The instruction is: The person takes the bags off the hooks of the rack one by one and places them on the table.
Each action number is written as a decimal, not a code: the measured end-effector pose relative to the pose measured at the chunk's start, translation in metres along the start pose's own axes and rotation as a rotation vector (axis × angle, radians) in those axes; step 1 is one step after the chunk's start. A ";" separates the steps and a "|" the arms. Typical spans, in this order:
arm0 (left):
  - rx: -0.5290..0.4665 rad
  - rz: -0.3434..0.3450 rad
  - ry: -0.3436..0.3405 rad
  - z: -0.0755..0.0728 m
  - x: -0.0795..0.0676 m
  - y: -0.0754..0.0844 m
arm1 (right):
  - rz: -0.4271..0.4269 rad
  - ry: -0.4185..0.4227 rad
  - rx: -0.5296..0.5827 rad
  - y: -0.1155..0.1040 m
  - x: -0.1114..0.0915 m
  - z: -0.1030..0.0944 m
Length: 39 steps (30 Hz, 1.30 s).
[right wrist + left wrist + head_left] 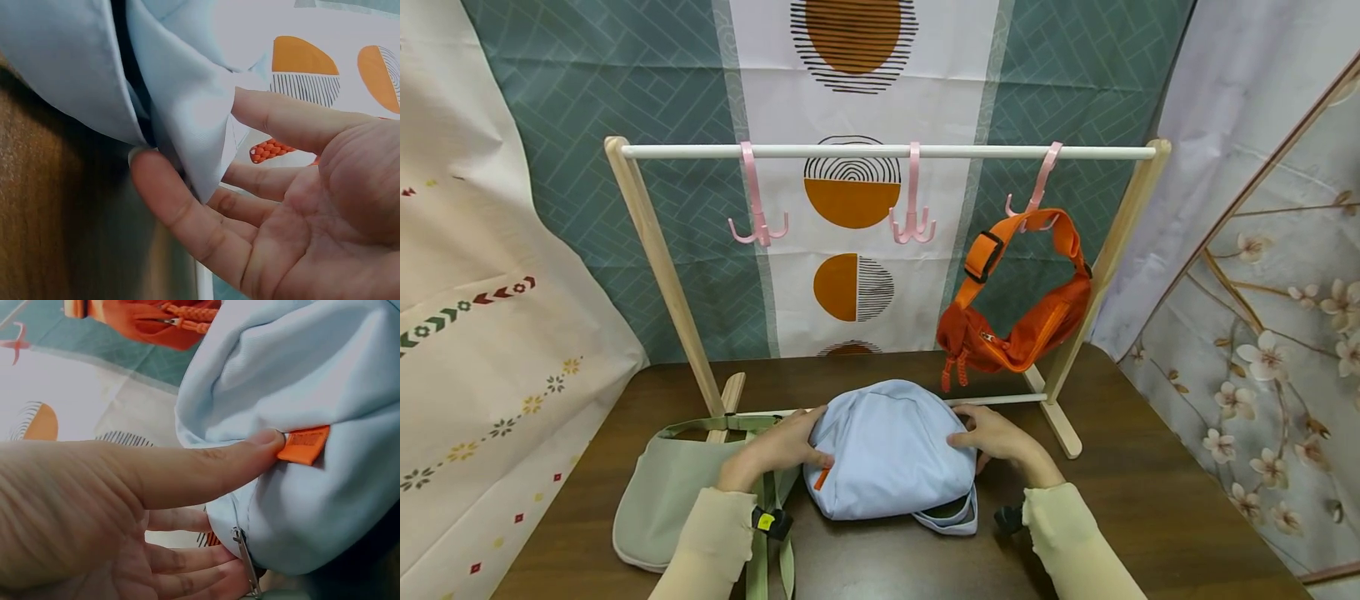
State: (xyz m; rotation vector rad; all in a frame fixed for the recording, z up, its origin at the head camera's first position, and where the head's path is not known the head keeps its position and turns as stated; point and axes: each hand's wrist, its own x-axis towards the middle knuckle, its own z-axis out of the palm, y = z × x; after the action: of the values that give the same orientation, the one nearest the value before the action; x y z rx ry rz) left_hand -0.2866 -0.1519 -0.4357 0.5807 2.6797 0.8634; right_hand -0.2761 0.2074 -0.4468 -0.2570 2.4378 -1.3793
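Observation:
A light blue bag (891,454) sits on the table between my two hands, with a strap loop (955,517) at its lower right. My left hand (786,442) holds its left side. In the left wrist view the thumb lies beside a small orange tag (304,445), and the other fingers reach behind near a zipper pull (247,559). My right hand (996,433) holds the right side. There, in the right wrist view, thumb and fingers (181,206) sit around a fold of the light blue fabric (194,106).
A sage green bag (662,492) lies under my left forearm, its straps trailing forward. Behind stands a wooden rack with a white rail (835,152) and pink hooks (913,200). An orange waist bag (1022,325) hangs from the right hook. Patterned cloth (625,75) covers the back.

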 end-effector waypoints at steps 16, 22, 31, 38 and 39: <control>0.012 0.022 0.021 0.005 0.000 0.001 | 0.039 0.055 -0.103 0.002 0.005 0.007; 0.011 0.034 0.020 0.003 0.000 0.002 | 0.030 0.061 -0.120 0.002 0.004 0.007; -0.007 0.088 0.008 0.002 0.001 -0.001 | 0.025 0.038 -0.135 0.000 0.000 0.005; -0.011 0.116 -0.008 0.000 0.000 0.000 | 0.022 0.015 -0.153 -0.005 -0.003 0.004; -0.010 0.118 -0.010 0.000 -0.001 0.001 | 0.020 0.011 -0.154 -0.007 -0.003 0.004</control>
State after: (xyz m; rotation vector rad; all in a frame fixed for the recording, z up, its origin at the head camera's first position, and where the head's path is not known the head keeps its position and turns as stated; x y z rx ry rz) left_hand -0.2859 -0.1518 -0.4350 0.7460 2.6523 0.9014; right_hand -0.2713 0.2017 -0.4424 -0.2609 2.5522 -1.1894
